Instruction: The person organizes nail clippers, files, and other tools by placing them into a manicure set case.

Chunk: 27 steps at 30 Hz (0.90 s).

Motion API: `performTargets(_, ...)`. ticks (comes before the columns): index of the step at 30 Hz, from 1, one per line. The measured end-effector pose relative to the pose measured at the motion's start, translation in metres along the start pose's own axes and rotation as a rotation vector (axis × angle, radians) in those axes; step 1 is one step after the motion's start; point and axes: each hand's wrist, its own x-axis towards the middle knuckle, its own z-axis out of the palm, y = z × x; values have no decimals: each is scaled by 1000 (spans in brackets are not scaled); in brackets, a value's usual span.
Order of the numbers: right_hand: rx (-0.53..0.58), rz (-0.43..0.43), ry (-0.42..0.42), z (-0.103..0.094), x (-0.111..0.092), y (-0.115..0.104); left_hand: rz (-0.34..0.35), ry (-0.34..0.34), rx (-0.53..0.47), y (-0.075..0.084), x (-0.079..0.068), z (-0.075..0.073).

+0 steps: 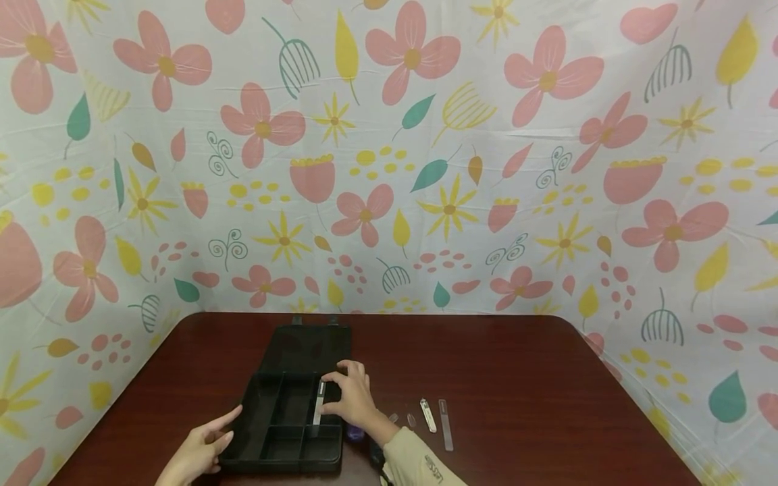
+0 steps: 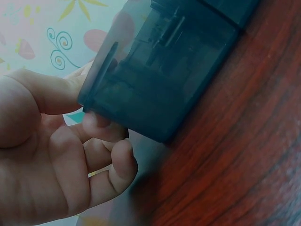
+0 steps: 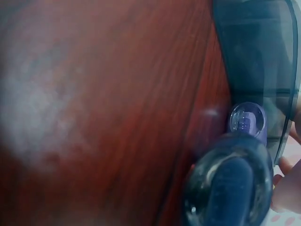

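A dark divided box (image 1: pixel 286 466) sits on the table with its lid (image 1: pixel 310 347) folded back. My left hand (image 1: pixel 197 449) grips its near left corner, with the thumb and fingers on either side of the wall (image 2: pixel 141 108) in the left wrist view. Over the right-hand compartments my right hand (image 1: pixel 354 398) pinches a narrow, pale nail file (image 1: pixel 319 405) between thumb and fingers. The file stands nearly lengthwise to the box, its lower end close over a divider. In the right wrist view only part of the right hand (image 3: pixel 289 188) shows, at the right edge.
Right of the box lie a nail clipper (image 1: pixel 428 415), another clear nail file (image 1: pixel 446 425) and small clear pieces (image 1: pixel 411 420). A purple item with a clear rounded end (image 3: pixel 247 120) stands against the box, beside a dark blue one (image 3: pixel 230 188). Patterned cloth (image 1: pixel 389 202) hangs behind the table.
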Motion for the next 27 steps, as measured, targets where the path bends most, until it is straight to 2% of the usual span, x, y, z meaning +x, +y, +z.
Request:
performTargets(5,53,29,-35,1,0,3,3,-15,-9,0,0,0)
performTargets(12,229,6,-25,0,0,8,-8,-24,-22,-2,2,-2)
performTargets(17,250,4,-12,-2,-1,10,-24,-10,-22,-1,4,-1)
performTargets(21,272,21,-12,-6,-3,9,-10,-7,-21,-2,2,-2)
performTargets(27,368,45,5,-16,-7,9,-23,-3,-24,-2,2,-2)
